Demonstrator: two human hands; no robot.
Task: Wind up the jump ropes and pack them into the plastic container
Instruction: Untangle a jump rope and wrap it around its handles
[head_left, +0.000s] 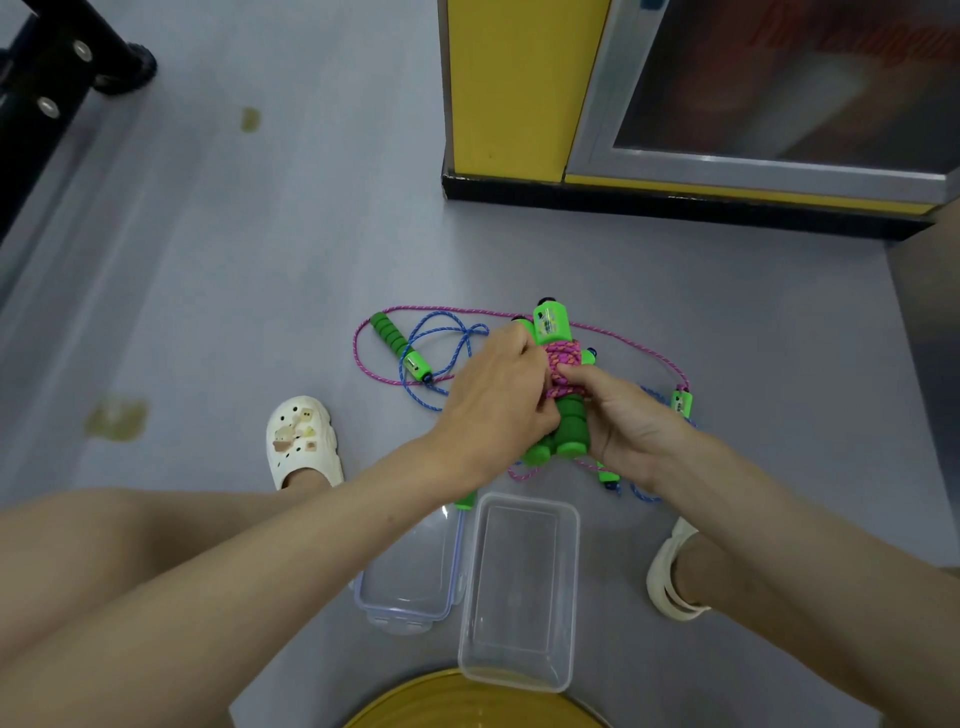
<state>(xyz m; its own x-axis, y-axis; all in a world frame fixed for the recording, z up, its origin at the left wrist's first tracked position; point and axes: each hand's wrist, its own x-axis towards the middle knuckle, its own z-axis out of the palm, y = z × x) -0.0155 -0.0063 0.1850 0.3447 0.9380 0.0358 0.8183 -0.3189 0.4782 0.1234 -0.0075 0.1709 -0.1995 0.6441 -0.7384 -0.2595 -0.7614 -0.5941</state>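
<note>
Both hands meet on one bundle. The left hand (496, 395) curls round the paired green handles (563, 434) from the left. The right hand (626, 423) grips them from the right, its thumb pressed on the pink rope (563, 364) wound tightly round their middle. The unwound part of the pink rope lies in a wide, loose loop on the floor (260, 260) beyond the hands. A blue rope (441, 332) sprawls beyond and to the left of the left hand, with a foam handle (397, 343) at its end. Another handle (681, 402) shows just right of the right hand. The plastic container (514, 675) stands open on the floor below the hands, nearer the person. Its lid (405, 587) lies just beside it, under the left forearm.
</note>
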